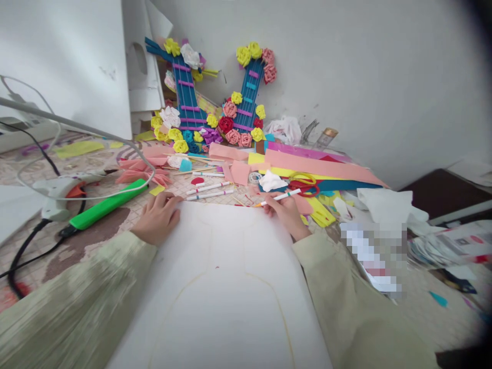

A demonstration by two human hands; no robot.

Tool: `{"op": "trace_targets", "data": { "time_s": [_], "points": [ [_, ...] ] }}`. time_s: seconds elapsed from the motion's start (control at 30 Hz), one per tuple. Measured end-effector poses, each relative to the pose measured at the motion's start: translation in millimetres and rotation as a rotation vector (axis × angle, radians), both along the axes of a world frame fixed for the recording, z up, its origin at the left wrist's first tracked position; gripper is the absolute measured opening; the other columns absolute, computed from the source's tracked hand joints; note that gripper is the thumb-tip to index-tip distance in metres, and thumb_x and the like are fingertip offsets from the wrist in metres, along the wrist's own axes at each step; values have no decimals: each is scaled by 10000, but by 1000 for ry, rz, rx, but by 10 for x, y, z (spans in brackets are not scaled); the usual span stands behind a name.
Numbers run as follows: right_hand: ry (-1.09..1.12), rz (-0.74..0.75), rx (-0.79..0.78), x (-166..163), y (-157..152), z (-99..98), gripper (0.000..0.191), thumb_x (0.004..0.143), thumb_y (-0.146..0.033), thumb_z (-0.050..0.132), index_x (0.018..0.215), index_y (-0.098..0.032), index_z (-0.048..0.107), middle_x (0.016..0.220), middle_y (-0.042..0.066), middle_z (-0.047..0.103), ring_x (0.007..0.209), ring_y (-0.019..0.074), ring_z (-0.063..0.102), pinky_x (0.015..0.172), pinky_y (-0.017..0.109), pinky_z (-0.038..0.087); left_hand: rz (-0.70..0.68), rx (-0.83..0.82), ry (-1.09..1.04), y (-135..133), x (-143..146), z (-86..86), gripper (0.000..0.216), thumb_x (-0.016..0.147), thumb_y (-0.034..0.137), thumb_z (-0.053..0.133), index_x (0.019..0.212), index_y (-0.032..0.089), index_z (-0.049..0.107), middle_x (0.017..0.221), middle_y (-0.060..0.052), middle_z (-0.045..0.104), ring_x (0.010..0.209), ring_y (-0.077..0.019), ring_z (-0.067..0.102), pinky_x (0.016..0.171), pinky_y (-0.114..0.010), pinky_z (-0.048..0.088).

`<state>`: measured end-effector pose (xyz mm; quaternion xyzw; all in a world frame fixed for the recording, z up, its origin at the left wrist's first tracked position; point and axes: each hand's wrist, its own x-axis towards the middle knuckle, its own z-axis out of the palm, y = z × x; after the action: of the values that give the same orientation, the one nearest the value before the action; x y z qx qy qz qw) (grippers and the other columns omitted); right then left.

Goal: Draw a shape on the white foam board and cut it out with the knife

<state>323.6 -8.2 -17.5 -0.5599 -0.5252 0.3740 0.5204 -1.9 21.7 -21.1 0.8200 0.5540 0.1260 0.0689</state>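
While the bench point(123, 230) is pretty cluttered with craft bits point(238, 172), a big white sheet point(230, 318) marked with faint yellow curves point(284, 318) is laid there. Two flower-trimmed blue guitar shapes point(186, 97) are propped beyond the sheet. Its far left corner is touched by the half-open left hand point(159, 218), nothing gripped; near its far right corner, the right hand point(286, 212) is pinched around an orange-tipped marker point(285, 196).

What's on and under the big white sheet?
Faint yellow lines and a speck mark the white sheet. The left hand is at its far left corner; the right hand, at the far right, holds a marker. Anything beneath is covered.
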Motion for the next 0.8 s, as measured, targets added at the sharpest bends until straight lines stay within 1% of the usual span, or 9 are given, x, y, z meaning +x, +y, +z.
{"op": "trace_targets", "data": {
  "time_s": [0.27,0.43,0.57,0.67,0.8],
  "points": [
    [-38,1,5,-13,2,14,299,692,-435,649,722,-143,595,530,-7,579,430,85,502,401,203,382,3,6,6,12,-5,-26,462,826,296,258,1185,134,500,1186,-164,435,1143,-336,410,925,-520,371],
    [-67,-8,18,-5,-6,30,303,689,-442,643,688,-145,581,486,-19,552,390,73,462,372,196,344,5,-2,3,6,-1,-9,457,827,294,263,1178,131,506,1178,-166,442,1132,-334,417,919,-507,380],
    [-74,-12,21,-7,-9,31,306,693,-447,636,714,-146,582,498,-22,557,402,73,470,384,192,355,-6,10,-4,0,1,-8,457,834,287,251,1182,126,499,1183,-172,436,1150,-332,399,916,-521,378],
    [-86,-13,15,-1,-1,23,286,696,-427,629,724,-145,587,501,-23,561,395,70,470,378,188,351,-8,1,4,-4,2,-4,455,838,292,250,1186,127,493,1193,-173,423,1173,-330,379,931,-523,366],
    [-108,-32,7,20,8,19,213,702,-357,609,668,-153,561,446,-41,526,350,57,423,349,176,310,-3,-14,28,2,-5,0,436,849,295,250,1196,160,475,1200,-153,417,1188,-309,376,949,-503,361]
  ]
}}
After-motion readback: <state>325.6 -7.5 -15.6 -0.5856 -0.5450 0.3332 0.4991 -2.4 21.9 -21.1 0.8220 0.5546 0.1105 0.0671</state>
